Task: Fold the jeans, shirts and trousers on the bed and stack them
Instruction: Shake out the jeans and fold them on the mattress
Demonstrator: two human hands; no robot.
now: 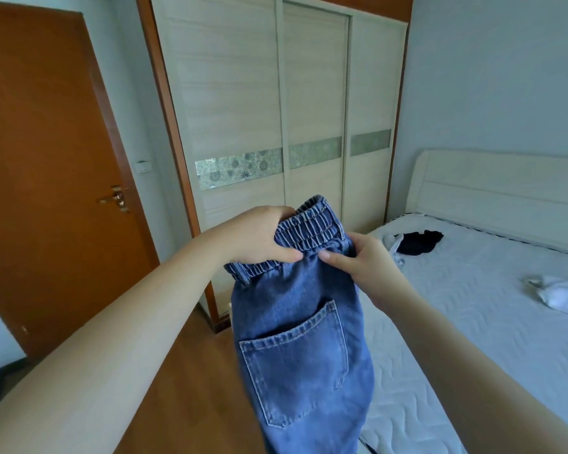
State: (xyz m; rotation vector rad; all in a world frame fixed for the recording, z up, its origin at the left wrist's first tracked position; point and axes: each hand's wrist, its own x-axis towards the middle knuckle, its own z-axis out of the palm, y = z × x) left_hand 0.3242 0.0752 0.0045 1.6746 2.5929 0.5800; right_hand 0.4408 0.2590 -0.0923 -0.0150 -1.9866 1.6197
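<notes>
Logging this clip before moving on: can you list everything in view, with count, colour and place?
jeans: one, blue, held up by the waistband beside the bed
bed: one, white mattress and cream headboard, right
dark garment: one, black, on the bed near the headboard
white garment: one, white, on the bed at far right
wardrobe: one, cream, sliding doors, centre back
door: one, orange-brown, left
floor: brown wood, below
left hand: one, grip on the waistband
right hand: one, grip on the waistband
</notes>
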